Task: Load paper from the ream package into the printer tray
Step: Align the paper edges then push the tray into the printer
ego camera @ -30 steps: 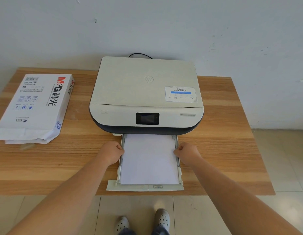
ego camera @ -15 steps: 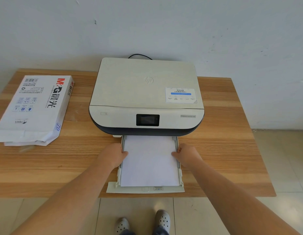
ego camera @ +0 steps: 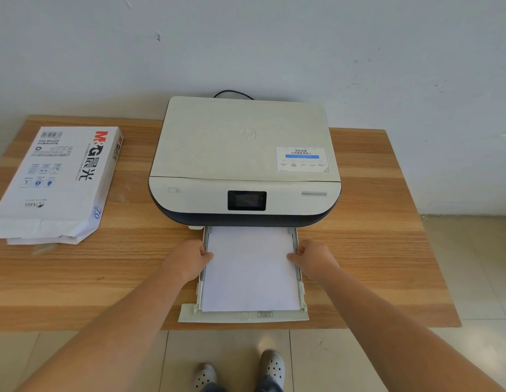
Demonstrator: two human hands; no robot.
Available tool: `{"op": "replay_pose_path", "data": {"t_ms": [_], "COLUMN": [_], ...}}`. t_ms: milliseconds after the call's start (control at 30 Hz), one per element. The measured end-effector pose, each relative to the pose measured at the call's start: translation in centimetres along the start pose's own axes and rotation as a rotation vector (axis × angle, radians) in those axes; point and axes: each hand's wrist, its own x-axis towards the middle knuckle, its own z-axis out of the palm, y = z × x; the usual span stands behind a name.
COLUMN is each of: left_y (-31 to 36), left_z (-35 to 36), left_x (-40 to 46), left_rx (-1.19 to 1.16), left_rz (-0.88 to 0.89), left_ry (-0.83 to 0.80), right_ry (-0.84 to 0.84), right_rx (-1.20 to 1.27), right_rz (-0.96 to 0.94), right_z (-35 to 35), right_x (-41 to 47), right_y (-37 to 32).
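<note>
A white printer (ego camera: 243, 154) stands at the middle back of the wooden table. Its paper tray (ego camera: 243, 316) is pulled out toward me and holds a flat stack of white paper (ego camera: 250, 273). My left hand (ego camera: 186, 260) rests on the tray's left side with its thumb on the paper's left edge. My right hand (ego camera: 312, 257) mirrors it on the right side, thumb on the paper's right edge. The white ream package (ego camera: 56, 182) lies on the table's left part, its near end torn open.
The wooden table (ego camera: 373, 250) stands against a grey wall, and the tray's front lip juts past its near edge. A black cable (ego camera: 232, 93) runs behind the printer. My feet in grey clogs (ego camera: 270, 366) stand on the tiled floor below.
Both hands have shifted slightly inward, so the thumbs now lie over the paper's side edges. The tray and paper stay in place.
</note>
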Motion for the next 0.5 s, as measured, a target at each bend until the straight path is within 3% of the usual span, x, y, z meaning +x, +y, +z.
{"op": "replay_pose_path", "data": {"t_ms": [500], "left_y": [-0.9], "left_z": [-0.23], "left_x": [0.64], "left_rx": [-0.165], "left_rz": [-0.031], "left_ry": [-0.04], "right_ry": [-0.014], "right_rx": [0.189], "right_rz": [0.017], "right_z": [-0.23], "right_x": [-0.41], "right_y": [0.29]}}
